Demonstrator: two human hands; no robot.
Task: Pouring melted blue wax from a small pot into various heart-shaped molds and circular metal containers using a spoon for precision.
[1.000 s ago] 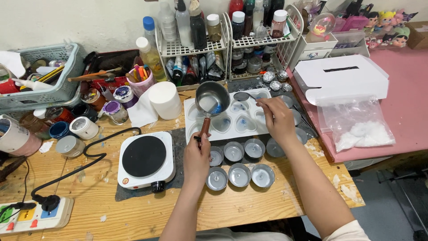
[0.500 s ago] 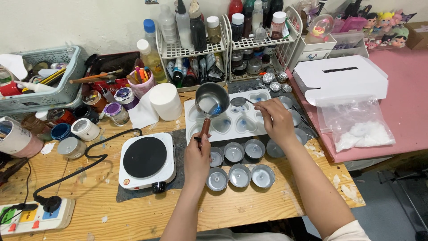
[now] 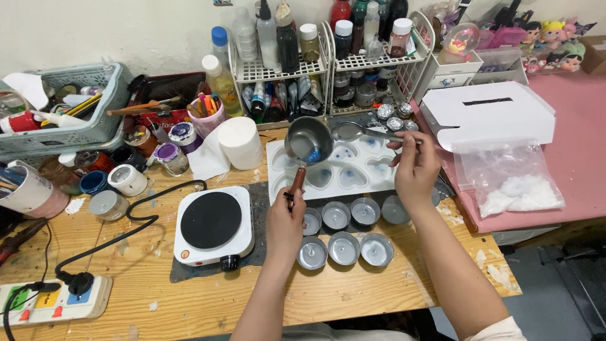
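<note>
My left hand (image 3: pixel 285 222) grips the wooden handle of a small metal pot (image 3: pixel 308 141), held tilted over the white heart-shaped mould tray (image 3: pixel 372 169); a little blue liquid shows inside the pot. Beside the pot's rim, my right hand (image 3: pixel 415 165) holds a metal spoon (image 3: pixel 353 131) level above the tray. Several round metal tins (image 3: pixel 344 247) sit in two rows on the dark mat just in front of the tray, under my wrists.
A white single hotplate (image 3: pixel 213 222) stands left of my left hand, its cord running to a power strip (image 3: pixel 47 297). White roll (image 3: pixel 240 143), jars, a basket and wire racks of bottles (image 3: pixel 328 60) crowd the back. A white box (image 3: pixel 489 113) and a bag of white flakes (image 3: pixel 511 183) lie on the pink surface at right.
My right hand has lifted from the mould tray and now holds the spoon up beside the pot. The pot has stayed over the tray.
</note>
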